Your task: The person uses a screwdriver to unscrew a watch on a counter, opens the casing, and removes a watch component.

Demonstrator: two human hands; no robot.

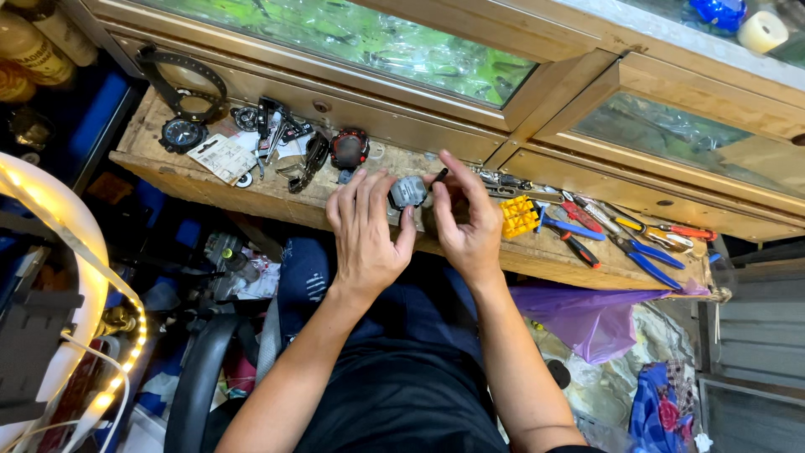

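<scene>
A grey watch is gripped by the left hand above the wooden bench; a thin black tool is pinched in the right hand, touching the watch.

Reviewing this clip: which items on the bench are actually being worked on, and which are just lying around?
In hand:
- grey watch case, held by the left hand
- thin dark tool, pinched by the right hand

Lying about:
- yellow block
- blue- and red-handled pliers
- black watch with strap
- red-and-black watch case
- paper leaflet
</scene>
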